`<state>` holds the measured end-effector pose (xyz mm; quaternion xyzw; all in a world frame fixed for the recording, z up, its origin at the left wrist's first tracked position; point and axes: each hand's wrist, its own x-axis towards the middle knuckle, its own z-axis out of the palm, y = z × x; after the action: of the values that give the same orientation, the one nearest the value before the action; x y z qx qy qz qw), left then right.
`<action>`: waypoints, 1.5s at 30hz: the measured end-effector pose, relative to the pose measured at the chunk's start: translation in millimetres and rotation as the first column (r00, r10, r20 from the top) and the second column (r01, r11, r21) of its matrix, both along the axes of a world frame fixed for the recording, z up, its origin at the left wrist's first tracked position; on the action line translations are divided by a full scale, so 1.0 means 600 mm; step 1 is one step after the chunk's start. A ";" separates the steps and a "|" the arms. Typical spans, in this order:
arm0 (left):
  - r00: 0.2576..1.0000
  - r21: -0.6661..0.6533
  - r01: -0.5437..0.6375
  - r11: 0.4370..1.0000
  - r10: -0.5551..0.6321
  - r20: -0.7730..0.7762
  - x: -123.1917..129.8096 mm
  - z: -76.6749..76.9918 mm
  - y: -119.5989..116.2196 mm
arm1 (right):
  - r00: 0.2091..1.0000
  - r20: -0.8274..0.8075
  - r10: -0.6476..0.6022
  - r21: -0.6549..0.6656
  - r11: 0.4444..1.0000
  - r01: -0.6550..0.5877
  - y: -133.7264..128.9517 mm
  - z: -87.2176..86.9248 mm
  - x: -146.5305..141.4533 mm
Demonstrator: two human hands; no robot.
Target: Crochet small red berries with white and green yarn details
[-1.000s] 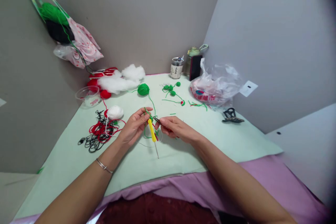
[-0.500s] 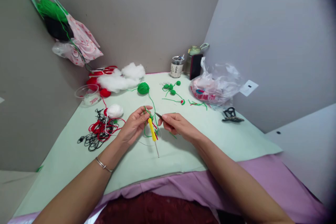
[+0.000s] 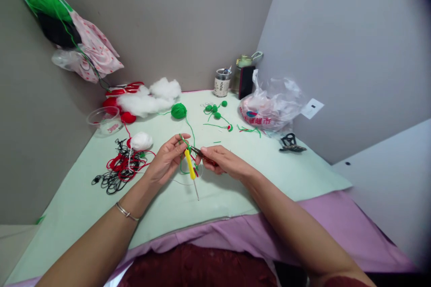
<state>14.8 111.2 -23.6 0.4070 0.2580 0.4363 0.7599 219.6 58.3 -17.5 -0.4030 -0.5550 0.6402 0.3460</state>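
Observation:
My left hand (image 3: 170,158) is closed on green yarn, pinched between thumb and fingers. Just below its fingertips is a crochet hook with a yellow handle (image 3: 190,164), its metal shaft pointing down toward me. My right hand (image 3: 220,160) is wrapped round small dark scissors (image 3: 196,150), whose blades reach left to the yarn at my left fingertips. Red and green yarn ends lie beside the yellow handle, partly hidden. From a green yarn ball (image 3: 178,111) behind my hands, a strand runs down toward them.
White stuffing (image 3: 148,98), a clear tub (image 3: 107,122) and a white yarn ball (image 3: 142,141) are at the left, near tangled black and red cord (image 3: 121,168). Small green balls (image 3: 217,115), a pen can (image 3: 222,83), a plastic bag (image 3: 269,107) and a black clip (image 3: 292,143) lie right.
The scissors in my right hand have moved in to the yarn at my left fingertips, and their blades look parted. The whole view has shifted slightly, with things appearing further left.

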 end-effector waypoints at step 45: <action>1.000 0.004 0.007 1.000 -0.007 -0.016 0.006 -0.014 0.002 | 0.994 -0.076 -0.083 0.007 0.996 0.084 0.001 -0.002 -0.012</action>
<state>18.2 112.1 -31.8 0.4128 0.2616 0.4308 0.7586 212.2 59.2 -18.4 -0.3994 -0.5276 0.6371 0.3953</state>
